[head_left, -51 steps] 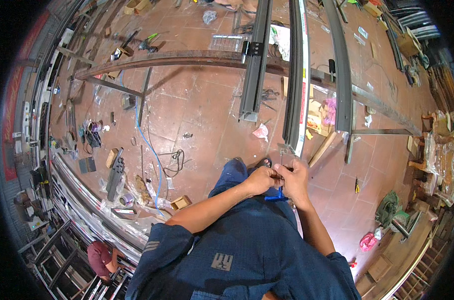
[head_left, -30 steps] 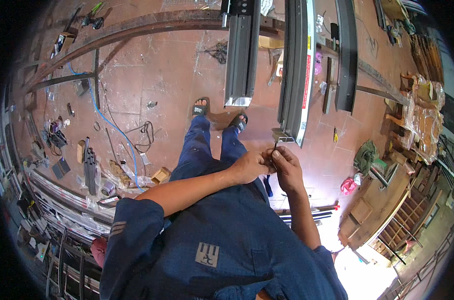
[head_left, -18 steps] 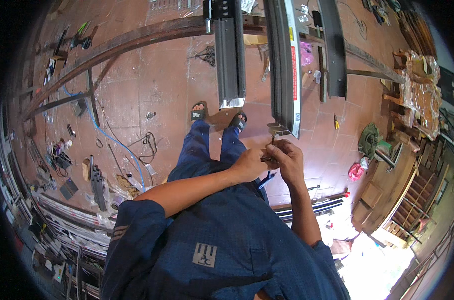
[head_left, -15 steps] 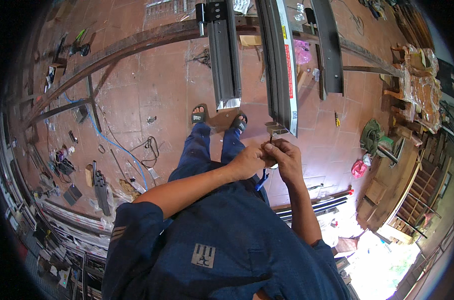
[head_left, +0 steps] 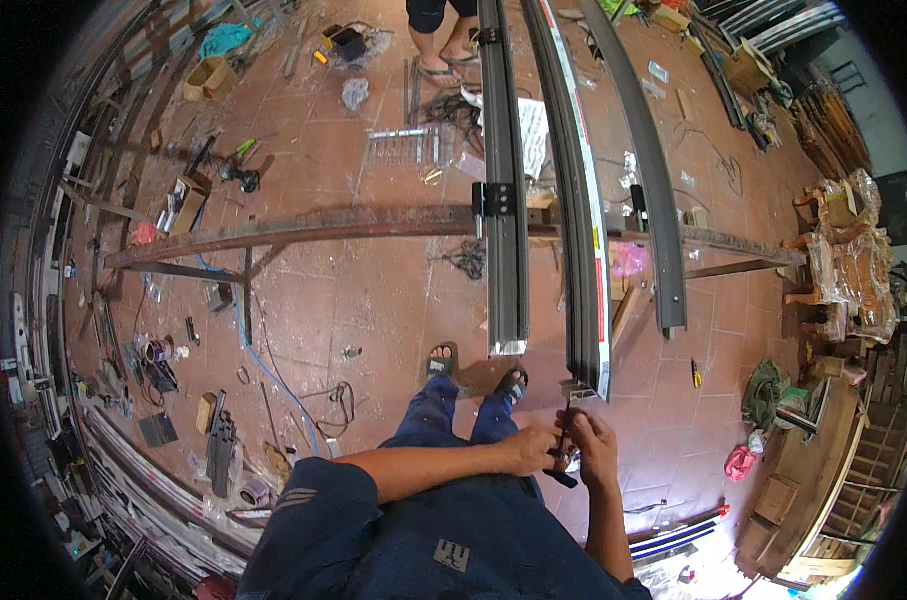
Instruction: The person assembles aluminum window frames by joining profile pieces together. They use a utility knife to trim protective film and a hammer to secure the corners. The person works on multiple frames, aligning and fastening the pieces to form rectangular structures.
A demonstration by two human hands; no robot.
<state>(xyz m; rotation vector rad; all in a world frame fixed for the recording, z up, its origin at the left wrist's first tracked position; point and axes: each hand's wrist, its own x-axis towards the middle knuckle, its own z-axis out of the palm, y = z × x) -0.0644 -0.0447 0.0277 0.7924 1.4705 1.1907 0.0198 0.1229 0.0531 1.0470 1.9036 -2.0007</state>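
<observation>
My left hand [head_left: 531,450] and my right hand [head_left: 597,446] are together in front of my body, both with fingers closed. A thin dark rod [head_left: 566,418] rises from between the fingers, its top at a small metal end piece [head_left: 578,391]. That piece sits at the near end of a long dark metal profile [head_left: 580,300] edged with a white and red strip. Below the fingers shows a dark blue piece [head_left: 562,479]; its kind is unclear. My right fingers pinch the rod, while what my left fingers hold is hidden.
Two more dark profiles, left [head_left: 507,290] and right [head_left: 663,270], lie across a brown metal rail [head_left: 353,228]. Another person's feet [head_left: 443,70] stand at the far end. Yellow-handled pliers [head_left: 696,374], a blue hose [head_left: 273,380] and black cable [head_left: 343,405] lie on the tiles.
The view has tilted forward, bringing the far floor and another person's legs into sight. My hands remain by the profile's near end; the blue piece below them has turned and shows less.
</observation>
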